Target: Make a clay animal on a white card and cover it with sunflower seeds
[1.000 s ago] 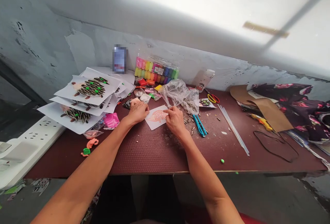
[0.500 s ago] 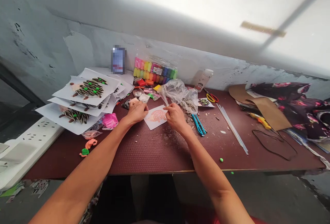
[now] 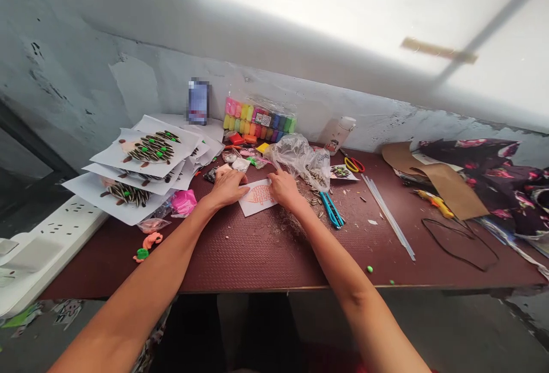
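A small white paper [image 3: 253, 208] lies on the table in front of me, bearing an orange hedgehog drawing [image 3: 260, 194]. At its left edge is my left hand [image 3: 229, 187], fingers bent and closed on that edge. My right hand [image 3: 285, 189] rests over the right part of the drawing with its fingers bent together; whatever they hold, if anything, is hidden. A pale pink lump of clay [image 3: 222, 170] sits just behind my left hand. Beyond my right hand lies a clear plastic bag [image 3: 295, 153] with striped sunflower seeds [image 3: 316, 178].
Stacked papers with seed hedgehogs [image 3: 150, 149] stand left, above a power strip [image 3: 64, 221]. Coloured clay packs [image 3: 257, 118] lean at the back. A blue utility knife [image 3: 331, 210], scissors [image 3: 354, 165], glue sticks [image 3: 388, 215] and a yellow glue gun [image 3: 435, 202] lie right.
My right hand has shifted slightly left and farther over the paper, covering more of the drawing's right side. My left hand stays at the left edge.
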### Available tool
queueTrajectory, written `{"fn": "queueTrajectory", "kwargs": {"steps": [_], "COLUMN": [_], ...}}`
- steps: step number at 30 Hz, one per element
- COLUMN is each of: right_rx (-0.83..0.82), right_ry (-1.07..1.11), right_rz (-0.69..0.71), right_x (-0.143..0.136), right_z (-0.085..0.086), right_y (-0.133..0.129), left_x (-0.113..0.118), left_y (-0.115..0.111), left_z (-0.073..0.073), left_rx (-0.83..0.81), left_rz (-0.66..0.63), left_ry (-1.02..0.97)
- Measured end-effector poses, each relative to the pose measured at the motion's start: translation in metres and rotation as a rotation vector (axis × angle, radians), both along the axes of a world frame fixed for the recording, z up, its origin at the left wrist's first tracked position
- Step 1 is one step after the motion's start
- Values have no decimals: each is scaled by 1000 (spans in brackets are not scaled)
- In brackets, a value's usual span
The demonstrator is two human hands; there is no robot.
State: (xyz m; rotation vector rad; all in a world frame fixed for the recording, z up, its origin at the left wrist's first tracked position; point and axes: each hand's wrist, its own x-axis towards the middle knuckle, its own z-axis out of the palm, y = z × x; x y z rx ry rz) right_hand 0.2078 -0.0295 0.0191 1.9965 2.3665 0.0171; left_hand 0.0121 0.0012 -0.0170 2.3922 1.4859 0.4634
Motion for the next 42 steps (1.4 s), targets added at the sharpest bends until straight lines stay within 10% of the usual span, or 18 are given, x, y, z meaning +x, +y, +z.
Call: {"fn": "queueTrajectory", "kwargs": {"steps": [24, 33, 42], "right_rx": [38, 101, 96], "right_ry": [317, 369, 274], "right_rz": [-108, 428, 469], "right_x": [17, -12, -36], "right_z": [1, -9, -8], "right_y": [-14, -54, -62], "left_x": [-12, -20, -23], "left_y": [9, 12, 14], "left_z": [2, 7, 8], "left_rx": [-36, -56, -80], "left_rz": [-76, -150, -173], "left_ry": [-17, -11, -8]}}
